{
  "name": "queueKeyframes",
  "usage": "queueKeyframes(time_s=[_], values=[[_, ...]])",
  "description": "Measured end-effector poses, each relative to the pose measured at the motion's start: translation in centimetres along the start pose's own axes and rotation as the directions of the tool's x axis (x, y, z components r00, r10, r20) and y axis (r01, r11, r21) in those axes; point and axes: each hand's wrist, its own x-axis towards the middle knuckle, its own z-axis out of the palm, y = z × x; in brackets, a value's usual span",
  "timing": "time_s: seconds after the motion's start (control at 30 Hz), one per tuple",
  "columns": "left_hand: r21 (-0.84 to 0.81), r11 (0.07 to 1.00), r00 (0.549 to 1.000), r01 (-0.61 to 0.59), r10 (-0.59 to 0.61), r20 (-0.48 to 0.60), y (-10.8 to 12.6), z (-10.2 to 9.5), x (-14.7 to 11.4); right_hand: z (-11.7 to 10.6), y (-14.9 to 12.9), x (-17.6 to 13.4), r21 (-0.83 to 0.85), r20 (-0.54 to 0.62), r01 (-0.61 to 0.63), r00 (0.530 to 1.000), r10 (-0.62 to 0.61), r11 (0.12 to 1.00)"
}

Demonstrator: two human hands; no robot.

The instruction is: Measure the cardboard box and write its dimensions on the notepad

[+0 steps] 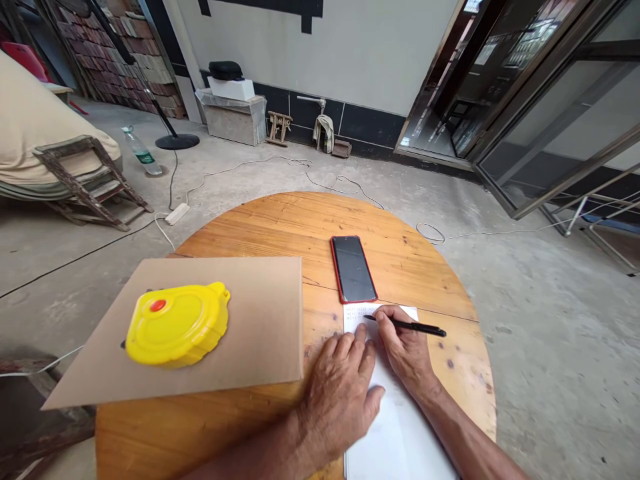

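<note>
My right hand (pixel 406 347) pinches a black pen (pixel 420 327), its tip touching the top part of a white sheet of paper (pixel 395 427). A few short lines of small handwriting show near the sheet's upper left corner, too small to read. Flat across the paper's left edge lies my left hand (pixel 343 387), fingers stretched out and thumb apart, with nothing in it. Just beyond the sheet rests a smartphone (pixel 354 269) in a red case, its screen dark.
On the round wooden table (pixel 280 220), a cardboard sheet (pixel 265 320) overhangs the left edge and carries a yellow tape-measure-shaped case (pixel 177 325) with a red button. Beyond are a wooden folding stool (pixel 95 177), a water bottle (pixel 141 152) and cables on the concrete floor.
</note>
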Motion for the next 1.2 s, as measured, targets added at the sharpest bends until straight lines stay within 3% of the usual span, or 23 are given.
queueKeyframes(time_s=[1.2], values=[[0.006,1.000,1.000,-0.008,0.008,0.009,-0.07,-0.14,0.17,0.05,-0.23,0.11,-0.017,0.014,0.022,1.000,-0.022,1.000]])
